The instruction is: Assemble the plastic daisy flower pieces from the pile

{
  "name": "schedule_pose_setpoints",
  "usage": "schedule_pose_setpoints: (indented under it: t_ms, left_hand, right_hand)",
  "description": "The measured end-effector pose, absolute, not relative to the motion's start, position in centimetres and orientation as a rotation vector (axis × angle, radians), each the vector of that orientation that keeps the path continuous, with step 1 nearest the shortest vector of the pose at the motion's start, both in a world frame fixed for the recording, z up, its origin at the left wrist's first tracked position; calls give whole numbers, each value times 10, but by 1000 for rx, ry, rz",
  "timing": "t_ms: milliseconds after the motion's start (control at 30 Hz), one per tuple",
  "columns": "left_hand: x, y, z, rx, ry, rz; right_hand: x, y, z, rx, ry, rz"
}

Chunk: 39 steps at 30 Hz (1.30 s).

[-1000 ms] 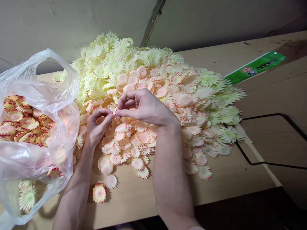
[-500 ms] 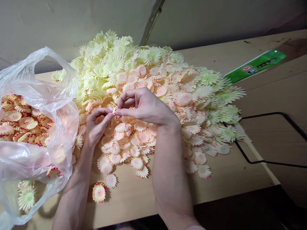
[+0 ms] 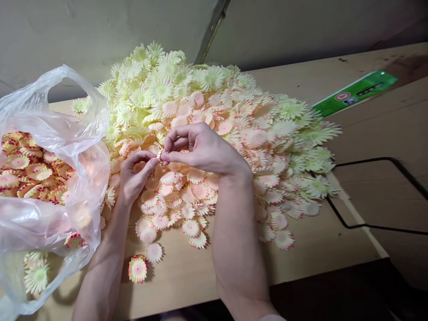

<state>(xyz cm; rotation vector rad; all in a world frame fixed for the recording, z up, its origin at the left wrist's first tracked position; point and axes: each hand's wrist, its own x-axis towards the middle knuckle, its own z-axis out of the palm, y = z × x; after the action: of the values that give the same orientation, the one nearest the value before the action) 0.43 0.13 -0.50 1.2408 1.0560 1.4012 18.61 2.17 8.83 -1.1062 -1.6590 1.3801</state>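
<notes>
My left hand (image 3: 135, 174) and my right hand (image 3: 204, 149) meet over a heap of artificial flower heads (image 3: 200, 191). Thumb and forefinger of each are pinched together on a small artificial flower head (image 3: 159, 154), mostly covered by the fingertips. The heap's flowers are flat and many-petalled, cream-pink with red tips in the middle and front. Pale green-yellow flower heads (image 3: 160, 87) lie behind them. Nearer me, a thicker flower head (image 3: 137, 269) with deep red petal tips rests alone on the table.
At the left, an open clear plastic bag (image 3: 88, 178) holds red-tipped flower heads (image 3: 36, 171). A green printed packet (image 3: 356, 93) lies at the back right. A thin black wire frame (image 3: 364, 159) lies at the right. A grey wall (image 3: 100, 31) stands behind the wooden table (image 3: 180, 285).
Both hands keep the same pinch in the same spot. The view has shifted very slightly; nothing else has visibly moved.
</notes>
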Motion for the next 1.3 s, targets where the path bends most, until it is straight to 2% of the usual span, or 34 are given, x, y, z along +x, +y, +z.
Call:
schedule_pose_setpoints:
  t_ms: [1300]
  left_hand:
    - [3,2,-6,1388,1021,1444]
  right_hand:
    - [188,21,88,-1109,-1714,1333]
